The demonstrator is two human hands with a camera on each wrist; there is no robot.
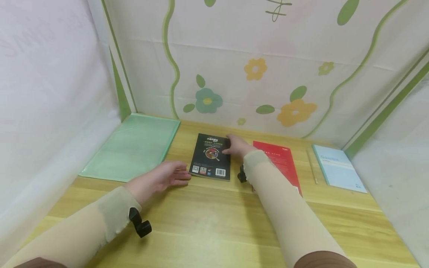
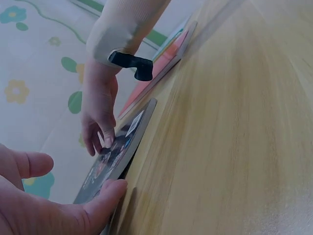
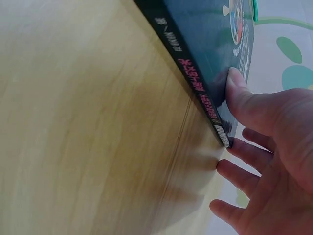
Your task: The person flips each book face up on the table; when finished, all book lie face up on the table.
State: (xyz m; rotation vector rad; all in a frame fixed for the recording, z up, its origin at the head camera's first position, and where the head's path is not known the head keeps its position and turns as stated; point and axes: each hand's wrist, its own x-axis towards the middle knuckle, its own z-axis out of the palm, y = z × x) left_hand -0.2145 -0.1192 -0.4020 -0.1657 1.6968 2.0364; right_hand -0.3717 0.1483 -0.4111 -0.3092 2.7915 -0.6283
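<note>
A black book (image 1: 211,156) lies flat, back cover up, on the wooden table (image 1: 214,219). My left hand (image 1: 179,176) lies flat on the table with its straight fingertips against the book's near left corner. In the left wrist view the left hand's (image 2: 58,205) thumb (image 2: 105,196) touches the book's (image 2: 122,152) edge. My right hand (image 1: 229,147) rests on the book's far right corner. The right wrist view shows its thumb (image 3: 239,93) on the cover (image 3: 210,49) and its spread fingers (image 3: 244,171) beside the corner.
A green plastic folder (image 1: 134,147) lies at the left by the wall. Right of the black book sit a red book (image 1: 283,162), a pencil (image 1: 311,165) and a light blue notebook (image 1: 338,167). Flowered cloth walls (image 1: 268,74) close in the back and both sides.
</note>
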